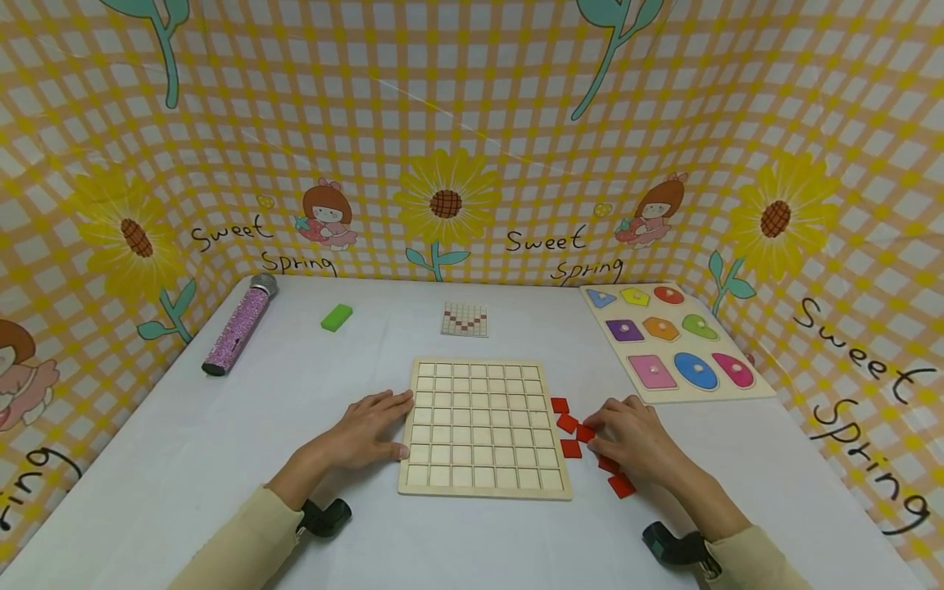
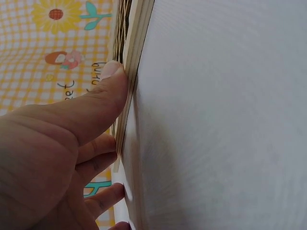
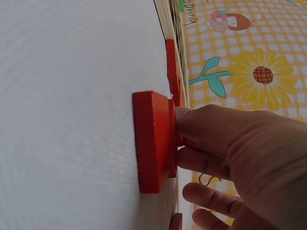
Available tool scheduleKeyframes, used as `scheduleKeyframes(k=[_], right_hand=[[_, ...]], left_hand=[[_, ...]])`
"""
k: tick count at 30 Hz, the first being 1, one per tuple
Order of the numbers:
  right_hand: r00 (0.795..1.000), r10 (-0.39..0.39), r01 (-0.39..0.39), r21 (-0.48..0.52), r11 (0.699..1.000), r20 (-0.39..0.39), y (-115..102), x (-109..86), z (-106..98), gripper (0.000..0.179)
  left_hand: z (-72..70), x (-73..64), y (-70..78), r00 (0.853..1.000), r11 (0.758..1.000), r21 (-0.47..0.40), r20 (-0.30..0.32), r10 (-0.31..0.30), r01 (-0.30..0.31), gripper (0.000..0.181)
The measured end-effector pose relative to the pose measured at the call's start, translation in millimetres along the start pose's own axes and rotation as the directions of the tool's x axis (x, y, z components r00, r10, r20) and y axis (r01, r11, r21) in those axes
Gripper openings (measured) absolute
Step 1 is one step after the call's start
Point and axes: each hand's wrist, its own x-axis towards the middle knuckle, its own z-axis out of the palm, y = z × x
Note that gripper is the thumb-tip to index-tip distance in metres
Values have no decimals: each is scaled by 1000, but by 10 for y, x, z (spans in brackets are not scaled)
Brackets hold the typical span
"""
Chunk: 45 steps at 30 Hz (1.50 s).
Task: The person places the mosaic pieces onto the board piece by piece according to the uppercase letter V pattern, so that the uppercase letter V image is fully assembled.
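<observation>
A wooden board [image 1: 483, 496] with a square grid of shallow cells lies flat on the table. My left hand [image 1: 369, 430] rests against its left edge, the thumb and fingertips touching the rim [image 2: 136, 43] with the fingers fairly straight. Several red square tiles [image 1: 622, 486] are scattered beside the board's right edge. Among them, my right hand [image 1: 637, 438] pinches one red tile [image 1: 585, 433] between thumb and fingers, low over the table. Another red tile [image 3: 146, 143] stands large in front of the thumb in the right wrist view, partly hiding the tile at the fingertips.
Behind the grid board lies a small card [image 1: 465, 319] with a red checked pattern. A shape puzzle board [image 1: 682, 344] with knobbed pieces is at the back right. A green block [image 1: 337, 318] and a glittery pink microphone [image 1: 239, 328] lie at the back left. Patterned cloth walls surround the table.
</observation>
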Motion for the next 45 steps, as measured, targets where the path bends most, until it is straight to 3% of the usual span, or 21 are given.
scheduleKeyframes(k=[32, 45], right_hand=[[999, -26, 25, -20, 999, -27, 32, -4, -12, 25], [997, -53, 57, 66, 996, -58, -135, 64, -142, 24]], left_hand=[[-7, 4, 25, 1000, 1000, 4, 6, 2, -2, 76], [-14, 2, 24, 1000, 1000, 21, 12, -2, 2, 75]])
